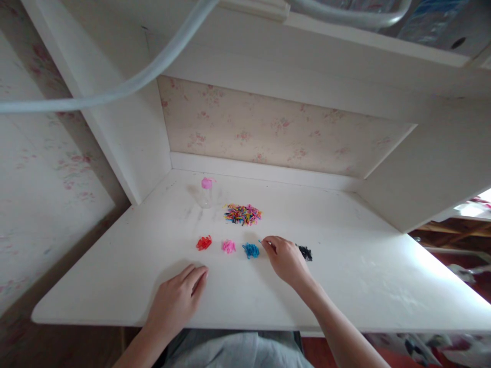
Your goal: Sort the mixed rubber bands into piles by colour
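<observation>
My right hand (282, 255) is closed in a pinch, with a small blue rubber band (260, 241) showing at the fingertips. Just left of it lies a blue pile of bands (251, 250). A black pile (306, 253) is partly hidden behind my right hand. Further left are a pink pile (229, 247) and a red pile (203, 243). My left hand (178, 294) rests on the table near the red pile, its fingers curled together and nothing visible in them. Behind the row sits a heap of mixed-colour bands (243, 214).
A clear bottle with a pink cap (206, 191) stands at the back left of the white table (345, 286). White side panels and a shelf enclose the table's back. A pale curved tube (126, 89) crosses the upper left, close to the camera.
</observation>
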### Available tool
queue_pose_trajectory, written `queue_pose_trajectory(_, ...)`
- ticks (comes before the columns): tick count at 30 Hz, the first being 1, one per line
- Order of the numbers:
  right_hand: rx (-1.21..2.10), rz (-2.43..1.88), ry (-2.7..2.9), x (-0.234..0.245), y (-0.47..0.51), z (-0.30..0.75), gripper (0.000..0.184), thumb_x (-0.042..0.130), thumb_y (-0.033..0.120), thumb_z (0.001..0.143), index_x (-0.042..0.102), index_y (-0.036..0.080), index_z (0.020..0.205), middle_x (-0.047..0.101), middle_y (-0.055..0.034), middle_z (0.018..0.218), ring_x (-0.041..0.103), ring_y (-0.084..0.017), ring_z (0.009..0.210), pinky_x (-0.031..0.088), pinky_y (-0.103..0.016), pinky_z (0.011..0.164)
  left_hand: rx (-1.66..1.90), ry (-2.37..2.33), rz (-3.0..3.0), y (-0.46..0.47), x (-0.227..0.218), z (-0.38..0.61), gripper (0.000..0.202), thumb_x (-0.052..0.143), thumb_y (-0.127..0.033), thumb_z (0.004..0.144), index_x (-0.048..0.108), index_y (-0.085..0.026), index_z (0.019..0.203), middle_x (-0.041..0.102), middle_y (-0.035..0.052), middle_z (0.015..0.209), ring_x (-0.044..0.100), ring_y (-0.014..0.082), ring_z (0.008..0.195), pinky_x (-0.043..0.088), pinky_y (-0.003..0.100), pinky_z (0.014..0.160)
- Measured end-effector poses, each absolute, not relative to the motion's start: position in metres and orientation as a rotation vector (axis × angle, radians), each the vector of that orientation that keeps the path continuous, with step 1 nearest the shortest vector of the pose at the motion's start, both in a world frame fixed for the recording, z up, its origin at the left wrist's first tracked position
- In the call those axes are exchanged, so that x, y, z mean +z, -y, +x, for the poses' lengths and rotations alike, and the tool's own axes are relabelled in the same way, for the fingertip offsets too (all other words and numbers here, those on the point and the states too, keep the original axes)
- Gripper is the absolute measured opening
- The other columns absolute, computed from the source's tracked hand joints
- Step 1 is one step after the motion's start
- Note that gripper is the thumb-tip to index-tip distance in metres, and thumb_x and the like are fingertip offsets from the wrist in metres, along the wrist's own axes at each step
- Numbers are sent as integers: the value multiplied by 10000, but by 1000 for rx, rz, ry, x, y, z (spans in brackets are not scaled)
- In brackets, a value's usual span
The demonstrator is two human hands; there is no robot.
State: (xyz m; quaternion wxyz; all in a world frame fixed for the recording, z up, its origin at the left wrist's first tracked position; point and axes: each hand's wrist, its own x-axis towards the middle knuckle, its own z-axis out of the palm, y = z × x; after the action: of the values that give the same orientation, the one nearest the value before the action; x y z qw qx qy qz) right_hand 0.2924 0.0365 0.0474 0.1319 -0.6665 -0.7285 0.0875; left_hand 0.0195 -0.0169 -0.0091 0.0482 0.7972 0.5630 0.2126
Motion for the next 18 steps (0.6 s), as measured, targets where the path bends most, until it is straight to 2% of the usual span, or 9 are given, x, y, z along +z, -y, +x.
queue_pose_trajectory(6,200,-1931,2136,37,-21,271,293,364,326,933,648,254,928,688,-22,901,635,-145,799,370,-217,629,662,-1709,2468,17,-8,21,235,398,-301,913,612,-242,989,678,11,933,650,149,768,497,257,714)
queue_pose_trajectory(18,124,-2005,2180,30,-22,267,315,336,345,940,638,254,937,685,-31,908,640,-156,782,371,-228,607,667,-1715,2486,17,-7,22,230,399,-292,907,615,-250,976,684,6,936,658,143,760,499,237,670)
